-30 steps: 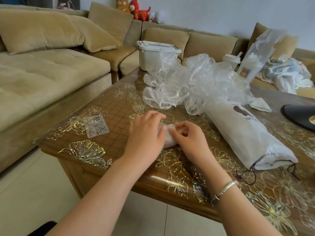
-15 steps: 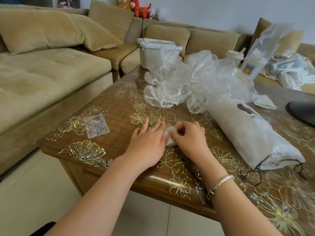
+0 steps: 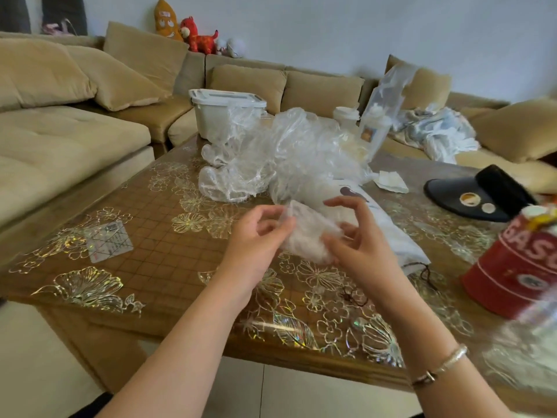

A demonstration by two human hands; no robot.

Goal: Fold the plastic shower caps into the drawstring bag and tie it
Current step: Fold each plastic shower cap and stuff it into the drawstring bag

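Folded clear plastic shower cap [image 3: 307, 233], compact crumpled wad, held in the air above the near-middle of the brown gold-flowered tabletop [image 3: 144, 236], between both hands. Left hand [image 3: 256, 236]: thumb and curled fingers pinch the wad's left upper edge. Right hand [image 3: 358, 239]: grip on the wad's right side, thumb and lower fingers curled onto it, index arched over the top; frame is motion-blurred, so exact finger contact is unclear. Silver bracelet [image 3: 443, 365] on the right wrist.

White fabric drawstring bag [image 3: 391, 233] lies on its side just behind and right of the hands, partly hidden by them, mouth toward the near right, dark cord [image 3: 428, 276] trailing onto the tabletop. Pile of loose clear plastic shower caps [image 3: 280, 158] sits farther back, centre, touching the bag's far end.

Far side: white lidded plastic box [image 3: 226, 113] behind the pile, white lidded cup [image 3: 346, 116] and upright clear packet [image 3: 382, 110] to its right. Small crumpled white tissue [image 3: 391, 181] right of the pile. Black visor cap [image 3: 479, 194] far right. Red cylindrical tin [image 3: 512, 267] near right edge, tilted. Small clear printed card [image 3: 108, 241] on the left. Tan sofa [image 3: 60, 131] wraps left and far sides.
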